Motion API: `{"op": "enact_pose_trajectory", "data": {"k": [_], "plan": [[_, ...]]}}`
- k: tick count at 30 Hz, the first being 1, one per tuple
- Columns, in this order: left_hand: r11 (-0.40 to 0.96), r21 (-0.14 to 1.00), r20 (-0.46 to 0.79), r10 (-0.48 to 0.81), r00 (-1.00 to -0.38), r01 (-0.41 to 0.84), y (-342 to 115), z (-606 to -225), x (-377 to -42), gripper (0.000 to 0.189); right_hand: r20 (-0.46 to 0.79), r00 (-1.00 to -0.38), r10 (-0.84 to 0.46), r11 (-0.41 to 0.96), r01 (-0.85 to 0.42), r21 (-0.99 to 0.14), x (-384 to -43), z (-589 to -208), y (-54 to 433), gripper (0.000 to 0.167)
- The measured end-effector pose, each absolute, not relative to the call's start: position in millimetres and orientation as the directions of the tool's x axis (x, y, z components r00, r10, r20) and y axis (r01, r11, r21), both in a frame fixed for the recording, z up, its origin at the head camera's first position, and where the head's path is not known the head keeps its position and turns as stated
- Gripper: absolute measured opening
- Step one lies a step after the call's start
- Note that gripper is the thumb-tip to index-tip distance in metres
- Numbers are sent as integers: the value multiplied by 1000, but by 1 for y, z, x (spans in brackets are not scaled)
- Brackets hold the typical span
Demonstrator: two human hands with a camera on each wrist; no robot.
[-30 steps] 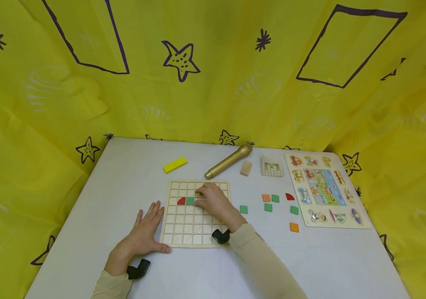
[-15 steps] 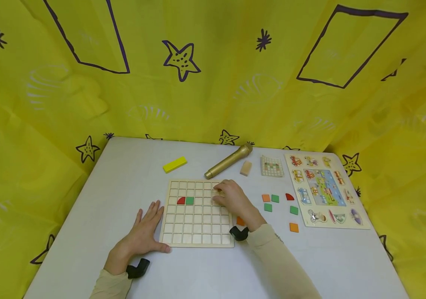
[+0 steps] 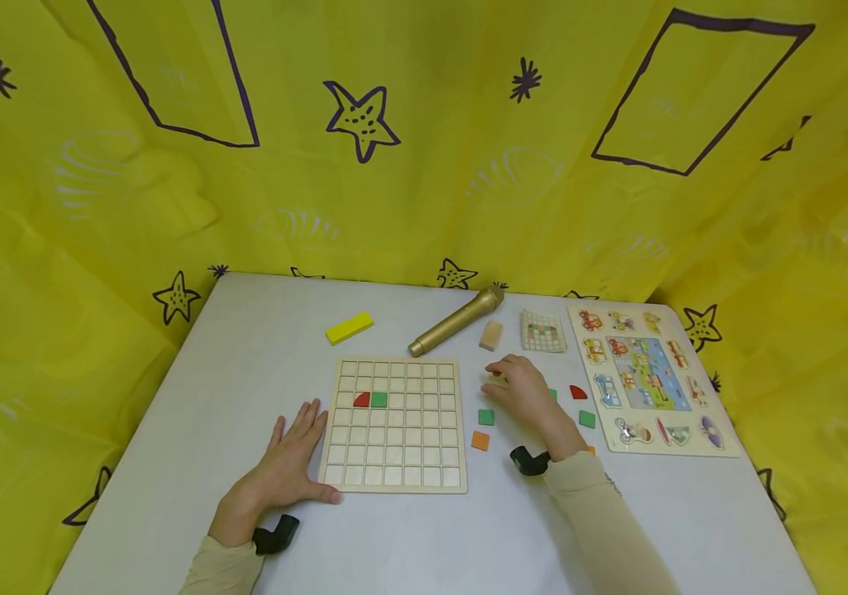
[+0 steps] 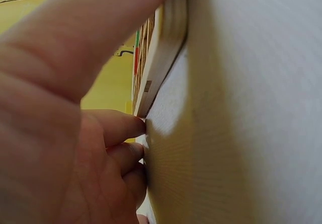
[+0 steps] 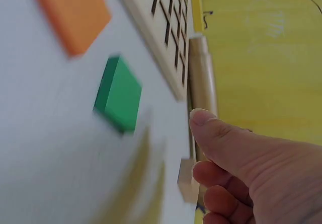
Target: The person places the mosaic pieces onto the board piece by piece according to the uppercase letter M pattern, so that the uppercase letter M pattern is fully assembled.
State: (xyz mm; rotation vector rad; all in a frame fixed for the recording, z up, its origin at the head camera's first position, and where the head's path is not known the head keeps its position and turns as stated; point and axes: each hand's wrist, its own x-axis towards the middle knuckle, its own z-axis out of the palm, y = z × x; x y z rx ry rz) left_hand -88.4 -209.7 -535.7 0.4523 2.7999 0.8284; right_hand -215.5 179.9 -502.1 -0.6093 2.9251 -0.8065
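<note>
- Behind and around the table hangs a yellow curtain (image 3: 424, 198) drawn with dark stars, shells and frames.
- White table (image 3: 402, 545), in front of the curtain.
- Picture puzzle board (image 3: 692, 450), at the table's right side: vehicles and small figures around a street scene.
- Wooden grid board (image 3: 403, 438), flat near the middle of the table, in front of the person.
- Left hand (image 3: 290, 463), open, fingers straight and thumb spread, at the grid board's left edge.
- Right hand (image 3: 528, 397), fingers loosely bent with thumb and forefinger apart, gripping nothing, over the tiles right of the grid board. Dark marks on its sleeve (image 3: 602, 521) may be lettering, too small to read.
- Gold microphone (image 3: 457, 322), lying aslant beyond the grid board.
- Card (image 3: 543, 331), printed with a grid and coloured squares.
- Yellow block (image 3: 350, 328), left of the microphone.
- Plain wooden block (image 3: 491, 335), between microphone and card.
- Red quarter-round tile (image 3: 361, 401) and green tile (image 3: 378, 400), side by side in the grid board's third row.
- Loose green tile (image 3: 487, 417) and orange tile (image 3: 480, 440), just right of the grid board.
- Loose red tile (image 3: 578, 392), near the puzzle board.
</note>
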Motion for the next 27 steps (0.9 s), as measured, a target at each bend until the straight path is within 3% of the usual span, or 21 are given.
{"op": "enact_pose_trajectory", "data": {"k": [18, 27], "plan": [[797, 555, -86, 341, -936, 239, -209, -535, -88, 132, 9, -950, -313, 833, -279, -477, -212, -516, 240, 34], [796, 554, -81, 344, -935, 245, -209, -536, -88, 132, 40, -944, -327, 834, -308, -457, -211, -521, 250, 32]]}}
